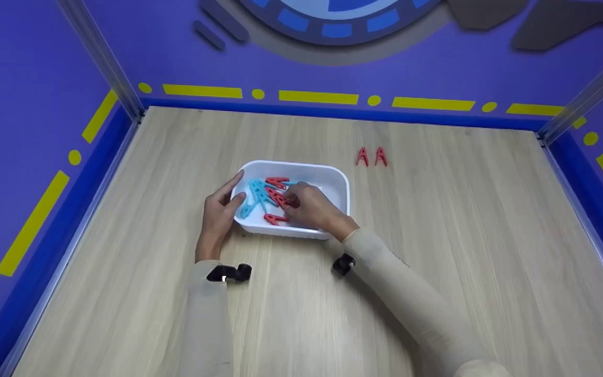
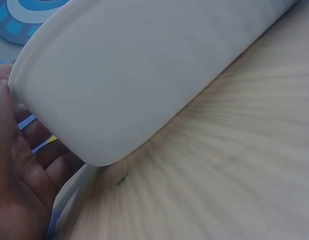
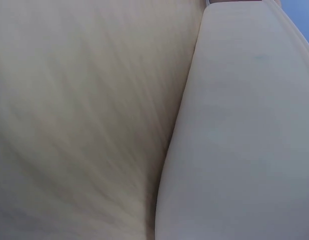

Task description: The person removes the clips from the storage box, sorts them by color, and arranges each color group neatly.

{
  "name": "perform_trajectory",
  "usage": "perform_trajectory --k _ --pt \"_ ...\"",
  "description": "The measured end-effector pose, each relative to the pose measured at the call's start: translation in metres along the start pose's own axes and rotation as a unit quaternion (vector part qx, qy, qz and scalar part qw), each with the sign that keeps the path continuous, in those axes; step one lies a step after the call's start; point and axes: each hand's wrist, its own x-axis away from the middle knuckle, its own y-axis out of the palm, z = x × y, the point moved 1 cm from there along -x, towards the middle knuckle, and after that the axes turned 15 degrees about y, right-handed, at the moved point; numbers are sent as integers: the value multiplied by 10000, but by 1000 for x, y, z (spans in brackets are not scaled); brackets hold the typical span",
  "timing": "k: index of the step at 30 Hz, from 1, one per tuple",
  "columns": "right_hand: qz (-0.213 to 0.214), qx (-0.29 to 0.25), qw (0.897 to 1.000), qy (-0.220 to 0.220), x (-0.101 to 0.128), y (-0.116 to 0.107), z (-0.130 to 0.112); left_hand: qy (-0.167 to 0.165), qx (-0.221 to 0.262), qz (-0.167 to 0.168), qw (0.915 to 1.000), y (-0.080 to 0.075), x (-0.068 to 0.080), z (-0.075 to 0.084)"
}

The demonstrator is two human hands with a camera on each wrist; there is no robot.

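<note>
Your left hand [image 1: 221, 212] is resting against the near left corner of the white tray [image 1: 339, 180] on the tabletop [image 1: 464, 251], fingers [image 1: 233, 184] straight along its wall. Your right hand [image 1: 312, 207] is reaching inside, fingers curling onto a red clip [image 1: 280, 200] among the blue clips [image 1: 256, 196]. Farther off, two red clips [image 1: 371, 156] are standing side by side.

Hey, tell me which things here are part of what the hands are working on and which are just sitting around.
In the work:
- white tray, steadied by the left hand
- red pegs and blue pegs inside the tray
- right hand, reaching in among the pegs
- two red pegs set on the table beyond the tray

Just lying about:
- wooden table
- purple walls
</note>
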Motion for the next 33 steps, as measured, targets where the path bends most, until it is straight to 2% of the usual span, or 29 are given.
perform_trajectory --k 6,10,13,26,33 --pt "79 106 9997 202 2 -1 -1 -65 23 16 10000 1 0 0" --pt "166 215 9989 385 2 -1 -1 71 -71 9 9999 -2 -1 -20" --pt "221 228 9989 344 2 -2 -1 193 -99 25 9998 -3 -2 -36" --pt "679 38 9970 -378 5 -19 3 139 -172 -5 9998 -3 -2 -34" --pt "848 -213 9953 -410 12 -36 9 122 -304 -3 9995 -3 -2 -34"
